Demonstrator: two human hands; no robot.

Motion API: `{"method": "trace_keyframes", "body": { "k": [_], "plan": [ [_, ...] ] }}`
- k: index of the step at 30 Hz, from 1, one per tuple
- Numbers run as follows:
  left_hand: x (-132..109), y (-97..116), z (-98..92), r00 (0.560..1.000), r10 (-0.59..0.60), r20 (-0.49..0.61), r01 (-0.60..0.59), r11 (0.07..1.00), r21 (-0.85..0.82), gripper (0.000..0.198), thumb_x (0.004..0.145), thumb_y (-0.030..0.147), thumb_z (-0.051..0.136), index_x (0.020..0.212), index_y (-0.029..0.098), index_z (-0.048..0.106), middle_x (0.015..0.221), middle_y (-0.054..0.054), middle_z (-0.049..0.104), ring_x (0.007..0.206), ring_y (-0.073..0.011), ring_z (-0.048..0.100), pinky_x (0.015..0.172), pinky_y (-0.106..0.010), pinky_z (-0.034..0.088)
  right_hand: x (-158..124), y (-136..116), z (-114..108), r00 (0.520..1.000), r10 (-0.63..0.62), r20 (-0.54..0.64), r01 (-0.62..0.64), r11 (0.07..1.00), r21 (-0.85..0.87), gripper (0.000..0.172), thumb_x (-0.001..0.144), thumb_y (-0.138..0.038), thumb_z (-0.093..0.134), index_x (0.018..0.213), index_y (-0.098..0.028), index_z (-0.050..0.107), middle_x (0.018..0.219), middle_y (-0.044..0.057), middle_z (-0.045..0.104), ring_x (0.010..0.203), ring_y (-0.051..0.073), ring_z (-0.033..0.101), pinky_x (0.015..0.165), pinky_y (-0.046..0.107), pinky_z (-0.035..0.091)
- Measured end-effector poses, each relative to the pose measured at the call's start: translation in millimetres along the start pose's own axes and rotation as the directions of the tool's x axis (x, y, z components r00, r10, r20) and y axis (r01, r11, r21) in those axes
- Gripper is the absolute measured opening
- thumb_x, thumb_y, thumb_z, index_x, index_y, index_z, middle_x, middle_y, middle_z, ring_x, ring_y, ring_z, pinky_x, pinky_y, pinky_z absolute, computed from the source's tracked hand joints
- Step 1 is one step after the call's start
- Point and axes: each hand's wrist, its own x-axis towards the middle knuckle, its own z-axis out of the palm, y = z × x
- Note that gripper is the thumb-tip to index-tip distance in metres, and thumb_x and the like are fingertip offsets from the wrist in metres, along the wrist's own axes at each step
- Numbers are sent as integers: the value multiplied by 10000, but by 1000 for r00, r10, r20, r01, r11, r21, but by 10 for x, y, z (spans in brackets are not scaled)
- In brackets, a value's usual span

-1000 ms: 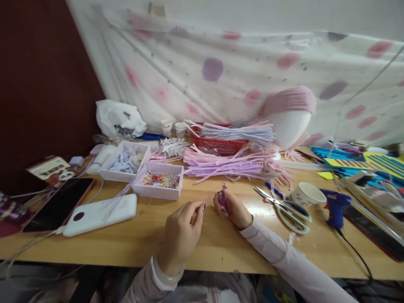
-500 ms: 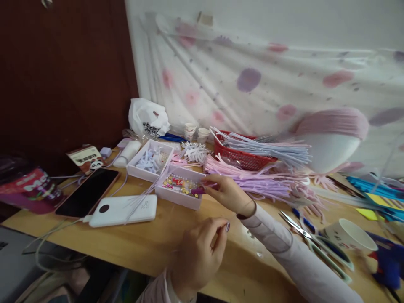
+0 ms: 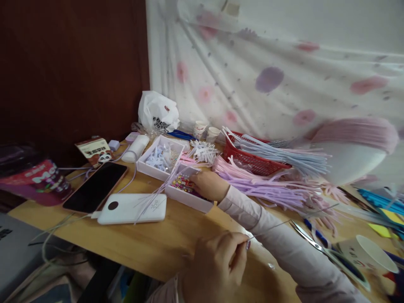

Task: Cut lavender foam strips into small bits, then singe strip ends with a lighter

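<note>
My left hand (image 3: 217, 263) is low in the middle, its thumb and forefinger pinched on a thin wire (image 3: 284, 223) that slants up to the right across my other sleeve. My right hand (image 3: 210, 185) reaches into a white box (image 3: 189, 201) of colourful beads and charms (image 3: 183, 183); its fingertips are down among them, and what they hold, if anything, is hidden. Beside that box, to the left, a second white box (image 3: 151, 170) holds pale pieces. Thin lilac strands (image 3: 154, 197) lie across the box corner and a white power bank (image 3: 132, 208).
Pink and purple pipe cleaners (image 3: 265, 187) lie before a red basket (image 3: 252, 162). Scissors (image 3: 315, 244) and a paper cup (image 3: 366, 254) are at the right. At the left are a phone (image 3: 96, 187) and a drink cup (image 3: 38, 179). A foam head (image 3: 350, 155) stands behind.
My right hand has moved left and deeper into the bead box. The wire in my left hand now shows clearly. The view has shifted, so most things appear farther right.
</note>
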Motion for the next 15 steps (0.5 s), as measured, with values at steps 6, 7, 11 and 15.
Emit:
{"method": "trace_keyframes", "body": {
  "k": [6,7,11,15],
  "plan": [
    [-32,-43,43,999,-37,19,37,999,-15,161,819,123,516,927,217,588,744,24,690,611,-95,619,579,-203,447,-60,57,-134,999,-28,38,28,1000,7,257,838,-138,409,950,-140,640,891,124,684,783,183,617,669,258,394],
    [-35,-49,43,999,-40,31,41,999,-17,163,822,124,510,931,218,587,751,21,690,621,-96,620,586,-201,449,-107,83,-166,999,-29,42,28,999,14,253,840,-124,402,931,-139,637,879,120,681,773,176,612,664,254,387],
    [-34,-56,20,997,-29,67,30,1000,-9,155,835,134,490,928,211,587,739,5,682,620,-98,608,574,-193,443,-432,251,-259,992,33,-120,-21,995,96,204,879,-174,396,864,-128,594,825,112,641,739,162,565,675,264,363],
    [-34,-53,3,998,-36,53,35,999,26,138,843,162,500,925,211,598,701,6,674,542,-85,569,536,-184,424,-935,478,-145,936,218,-277,-50,859,509,321,900,-386,395,726,-159,541,695,33,551,632,132,455,621,270,338]
  ]
}}
